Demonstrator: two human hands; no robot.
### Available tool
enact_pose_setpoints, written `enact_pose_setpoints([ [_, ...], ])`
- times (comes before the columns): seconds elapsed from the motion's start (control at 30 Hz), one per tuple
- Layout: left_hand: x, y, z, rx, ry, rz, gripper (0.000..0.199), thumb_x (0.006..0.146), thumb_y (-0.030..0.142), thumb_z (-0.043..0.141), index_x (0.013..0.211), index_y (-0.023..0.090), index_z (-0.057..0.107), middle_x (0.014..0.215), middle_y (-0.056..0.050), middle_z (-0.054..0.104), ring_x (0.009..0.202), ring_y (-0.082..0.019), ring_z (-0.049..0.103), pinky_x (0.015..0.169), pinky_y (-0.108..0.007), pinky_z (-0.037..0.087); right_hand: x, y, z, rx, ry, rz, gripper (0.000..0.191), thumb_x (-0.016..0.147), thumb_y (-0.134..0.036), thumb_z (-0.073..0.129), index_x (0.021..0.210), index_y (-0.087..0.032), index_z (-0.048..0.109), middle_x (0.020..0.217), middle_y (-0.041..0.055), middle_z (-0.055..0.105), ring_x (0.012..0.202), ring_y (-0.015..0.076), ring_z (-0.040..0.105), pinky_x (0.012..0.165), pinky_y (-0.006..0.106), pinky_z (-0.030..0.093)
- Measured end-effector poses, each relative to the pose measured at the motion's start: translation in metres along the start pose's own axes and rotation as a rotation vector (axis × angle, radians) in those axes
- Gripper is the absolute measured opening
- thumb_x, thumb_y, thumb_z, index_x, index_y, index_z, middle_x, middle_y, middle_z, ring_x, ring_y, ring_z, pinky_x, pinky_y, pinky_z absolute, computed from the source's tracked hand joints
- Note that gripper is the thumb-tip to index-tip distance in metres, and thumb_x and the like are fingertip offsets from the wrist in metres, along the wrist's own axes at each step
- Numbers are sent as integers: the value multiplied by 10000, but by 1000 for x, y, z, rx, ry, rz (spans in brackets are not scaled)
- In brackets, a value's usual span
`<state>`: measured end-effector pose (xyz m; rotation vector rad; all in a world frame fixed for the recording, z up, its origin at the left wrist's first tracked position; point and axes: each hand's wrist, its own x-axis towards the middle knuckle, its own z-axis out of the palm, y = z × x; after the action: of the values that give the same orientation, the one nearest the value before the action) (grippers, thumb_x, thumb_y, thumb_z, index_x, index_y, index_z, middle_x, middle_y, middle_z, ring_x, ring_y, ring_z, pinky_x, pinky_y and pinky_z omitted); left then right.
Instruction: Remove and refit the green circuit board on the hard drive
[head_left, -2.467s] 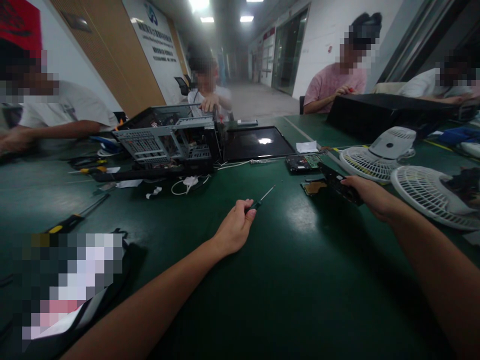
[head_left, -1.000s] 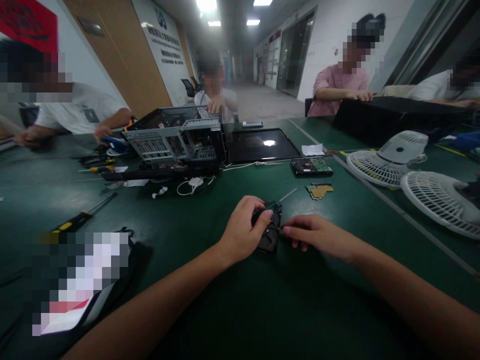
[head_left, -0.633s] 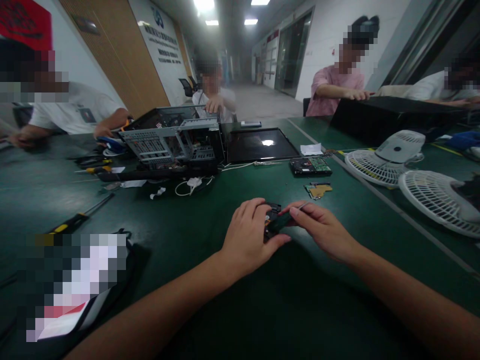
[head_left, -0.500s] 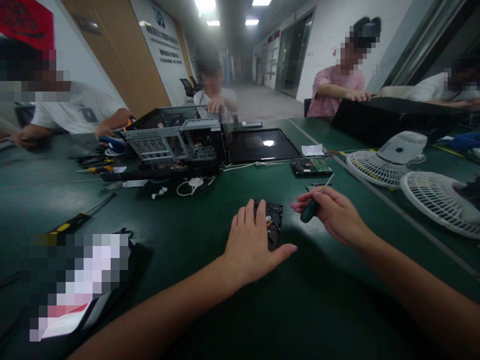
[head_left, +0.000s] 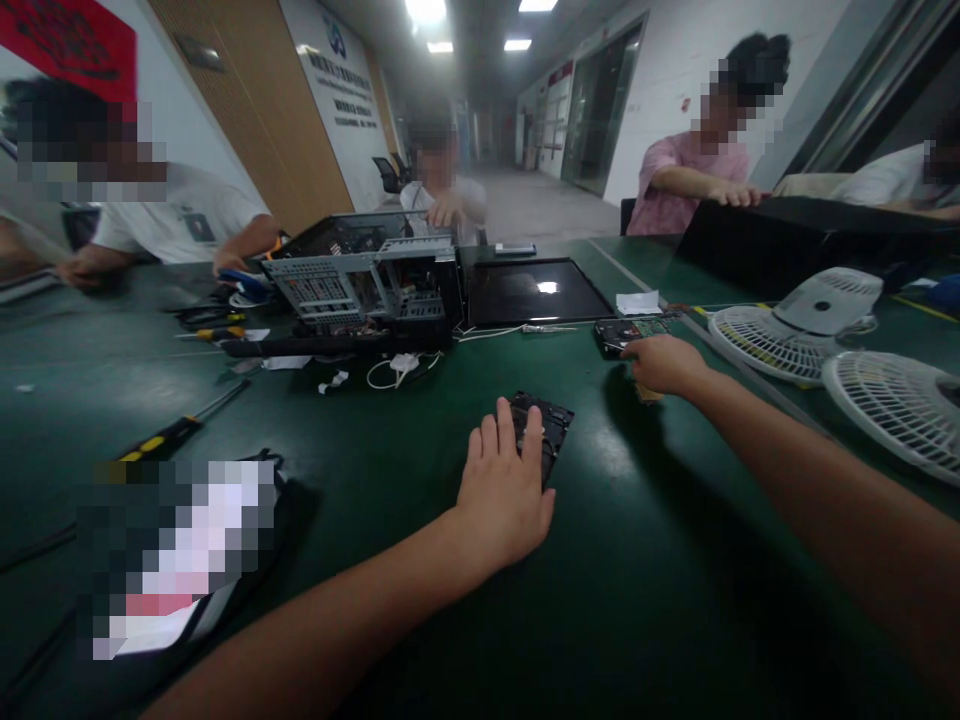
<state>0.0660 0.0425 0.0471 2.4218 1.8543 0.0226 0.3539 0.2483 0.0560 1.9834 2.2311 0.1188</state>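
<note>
A flat black drive-like part [head_left: 556, 418] with small fittings lies on the green table, partly covered by my left hand [head_left: 502, 490]. That hand rests over it with the fingers stretched out and the thumb beside its near edge. My right hand [head_left: 664, 365] is farther off, its fingers curled at the near side of a hard drive [head_left: 611, 335] with a green circuit board. A small yellowish-brown piece [head_left: 648, 396] shows under the right hand. Whatever the right fingers hold is hidden, and the screwdriver does not show.
An opened computer case [head_left: 360, 285] and a dark flat panel [head_left: 536, 290] stand at the back. White fan grilles [head_left: 892, 410] lie right. A yellow-black screwdriver [head_left: 172, 430] and a blurred-out object [head_left: 187, 550] are at left. Several people sit around the table [head_left: 390, 460].
My right hand has moved forward to the hard drive, and its green-handled screwdriver is out of sight. The black part has turned clockwise under my left hand, whose thumb has drawn in.
</note>
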Motion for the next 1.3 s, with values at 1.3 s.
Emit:
enact_pose_setpoints([
  [1.3,37,-55,8,-145,32,51,987,916,639,612,1658,152,180,1640,-245,366,1511,-431,347,1224,-640,233,-24,66,9,219,46,-71,485,869,-456,654,1297,-246,746,1019,76,786,879,282,718,782,374,526],
])
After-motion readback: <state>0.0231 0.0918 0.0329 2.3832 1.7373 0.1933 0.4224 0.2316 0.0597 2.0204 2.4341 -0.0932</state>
